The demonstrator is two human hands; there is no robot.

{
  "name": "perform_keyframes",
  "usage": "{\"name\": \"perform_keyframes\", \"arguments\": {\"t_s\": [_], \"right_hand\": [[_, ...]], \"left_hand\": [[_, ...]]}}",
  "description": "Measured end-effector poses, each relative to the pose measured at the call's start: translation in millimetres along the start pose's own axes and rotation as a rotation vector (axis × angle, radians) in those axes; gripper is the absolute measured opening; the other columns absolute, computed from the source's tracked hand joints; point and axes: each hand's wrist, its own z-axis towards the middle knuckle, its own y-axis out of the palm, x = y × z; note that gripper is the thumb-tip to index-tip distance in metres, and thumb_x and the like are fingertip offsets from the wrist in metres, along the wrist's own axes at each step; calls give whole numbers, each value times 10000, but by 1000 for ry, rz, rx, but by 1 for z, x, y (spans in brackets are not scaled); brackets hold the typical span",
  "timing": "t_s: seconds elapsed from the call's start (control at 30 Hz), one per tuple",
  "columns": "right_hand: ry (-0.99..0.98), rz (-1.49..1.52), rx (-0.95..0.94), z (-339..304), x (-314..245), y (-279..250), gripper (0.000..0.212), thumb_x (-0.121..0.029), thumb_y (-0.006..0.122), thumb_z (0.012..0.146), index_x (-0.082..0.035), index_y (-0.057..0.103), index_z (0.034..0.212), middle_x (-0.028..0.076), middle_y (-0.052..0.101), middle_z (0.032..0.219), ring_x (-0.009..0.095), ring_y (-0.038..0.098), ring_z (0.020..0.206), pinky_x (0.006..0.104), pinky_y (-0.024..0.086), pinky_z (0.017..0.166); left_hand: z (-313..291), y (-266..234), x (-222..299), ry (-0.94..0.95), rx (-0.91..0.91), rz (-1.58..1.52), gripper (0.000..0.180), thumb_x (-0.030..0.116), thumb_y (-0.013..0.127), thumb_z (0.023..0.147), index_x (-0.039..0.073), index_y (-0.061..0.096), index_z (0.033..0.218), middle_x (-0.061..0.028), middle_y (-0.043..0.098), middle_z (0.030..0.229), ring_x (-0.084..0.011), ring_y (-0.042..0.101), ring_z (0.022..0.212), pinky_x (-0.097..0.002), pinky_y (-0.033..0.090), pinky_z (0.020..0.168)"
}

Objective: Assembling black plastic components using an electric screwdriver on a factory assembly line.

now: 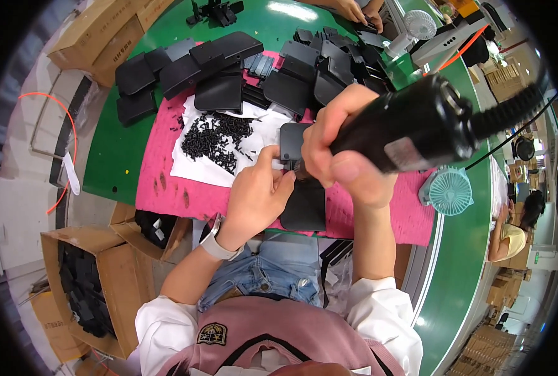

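Note:
My right hand (351, 147) is wrapped round a black electric screwdriver (410, 128), whose corded end points to the upper right. Its tip is hidden behind my fingers, over a black hinged plastic part (303, 210) on the pink cloth. My left hand (260, 191) steadies that part, thumb and forefinger closed on its middle joint. One flat plate of the part reaches away from me and another lies toward me. Left of it, a heap of small black screws (216, 138) rests on a white sheet (191, 168).
Black plates (219, 94) are piled along the back of the pink cloth (166, 194) on a green table (106, 160). A small teal fan (449, 191) stands right. Cardboard boxes (125, 294) with black parts sit lower left. Another person's hands (360, 12) work at the far side.

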Motion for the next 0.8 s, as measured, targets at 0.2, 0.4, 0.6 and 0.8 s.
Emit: {"name": "perform_keyframes", "arguments": {"t_s": [0.2,0.4,0.6,0.8], "right_hand": [[-19,4,39,-12,-17,5,491,-325,747,752,-9,442,972,19,471,587,93,434,457,236,367,436],[145,-208,590,-54,-44,-55,312,-148,637,832,27,506,1054,106,585,870,168,576,670,295,487,603],[267,-603,673,-92,-6,-91,665,-102,688,802,69,357,1353,131,531,1164,224,578,1001,285,455,874],[271,-1633,615,-94,-5,-91,713,-322,717,787,77,422,1298,251,436,1304,377,461,1197,400,380,997]], "left_hand": [[-1,4,2,88,95,58,406,162,610,831,-38,457,1149,-123,565,542,-321,575,510,-419,408,491],[-20,9,4,55,147,-165,733,65,719,768,9,289,1360,18,479,605,-50,420,517,-197,352,495],[-32,14,3,109,178,-387,707,-51,666,772,22,285,1363,-25,513,812,-56,489,697,-178,408,613],[-34,11,-2,73,232,-654,475,-48,600,842,10,380,1258,-45,517,940,-65,499,805,-182,434,683]]}}
